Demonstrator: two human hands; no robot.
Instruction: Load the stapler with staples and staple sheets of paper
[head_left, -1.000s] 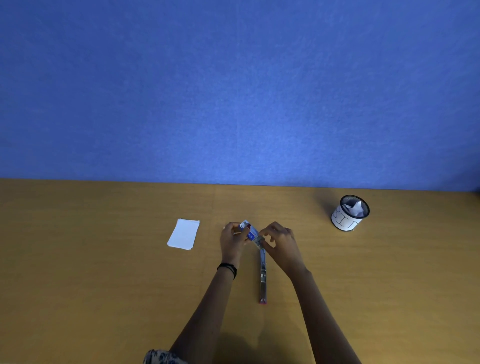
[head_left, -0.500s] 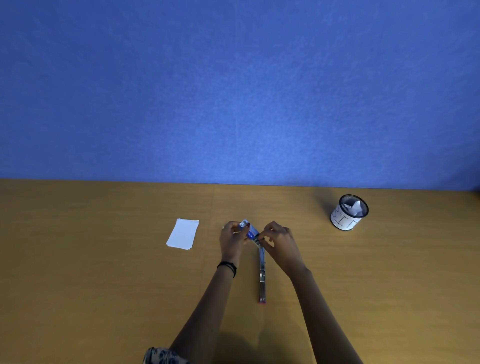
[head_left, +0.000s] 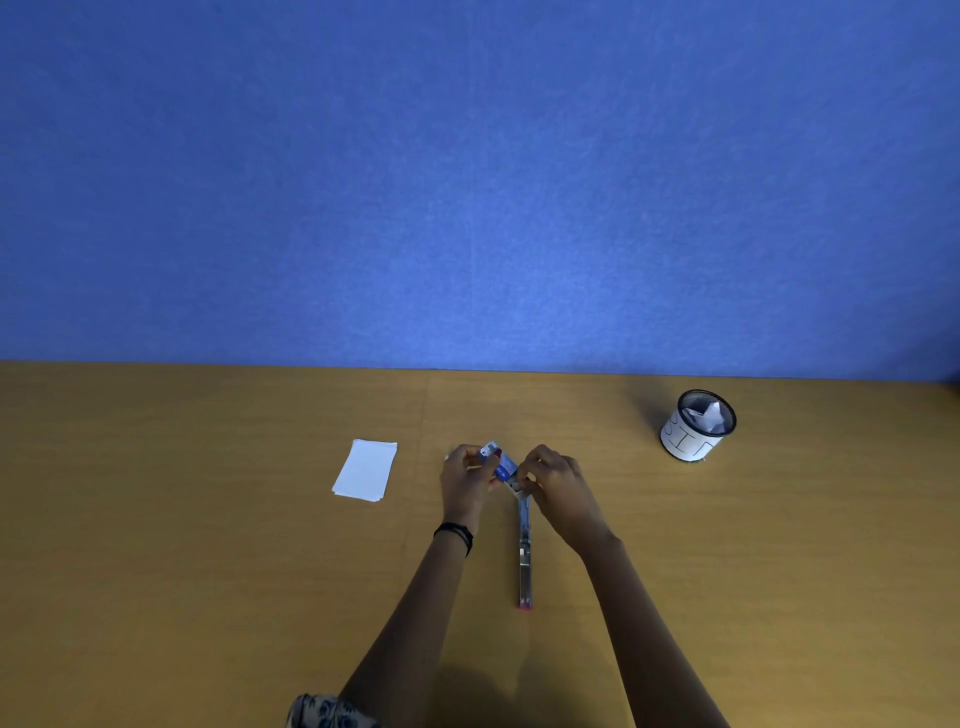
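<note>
On desk — hands (head_left: 465, 470) gripping staple box (head_left: 497, 460)

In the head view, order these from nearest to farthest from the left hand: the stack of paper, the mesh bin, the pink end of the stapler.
From the left hand:
1. Stack of paper, to its left.
2. Pink end of the stapler, toward the person.
3. Mesh bin, far right.
</note>
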